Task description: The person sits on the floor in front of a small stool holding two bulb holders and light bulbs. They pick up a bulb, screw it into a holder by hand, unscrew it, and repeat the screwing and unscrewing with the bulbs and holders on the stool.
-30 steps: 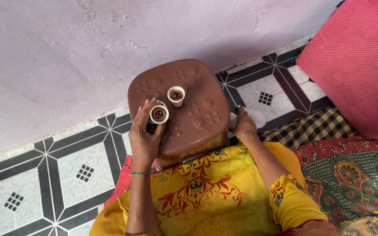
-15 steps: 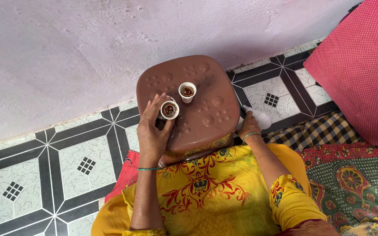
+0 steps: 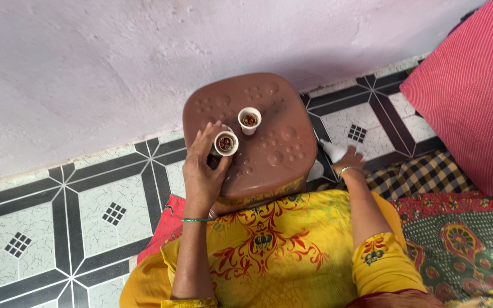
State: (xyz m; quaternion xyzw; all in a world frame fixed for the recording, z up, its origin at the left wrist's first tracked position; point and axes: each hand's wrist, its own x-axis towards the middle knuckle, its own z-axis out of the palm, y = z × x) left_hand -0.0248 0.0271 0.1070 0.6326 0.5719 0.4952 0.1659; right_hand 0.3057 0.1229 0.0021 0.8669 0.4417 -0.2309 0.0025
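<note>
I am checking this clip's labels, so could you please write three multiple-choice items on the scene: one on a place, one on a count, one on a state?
1. Where does the second cup stand?
A. on the brown stool
B. on the floor
C. on the red cushion

2. How many small white cups show?
A. one
B. two
C. four

3. What is the left hand doing?
A. lying flat
B. holding a cup
C. gripping cloth

Answers: 1 A, it rests on the stool top. 2 B, one held, one standing. 3 B, fingers wrap the cup.

Right hand (image 3: 349, 159) now lower, on a white object (image 3: 332, 151) beside the stool (image 3: 269, 165)
</note>
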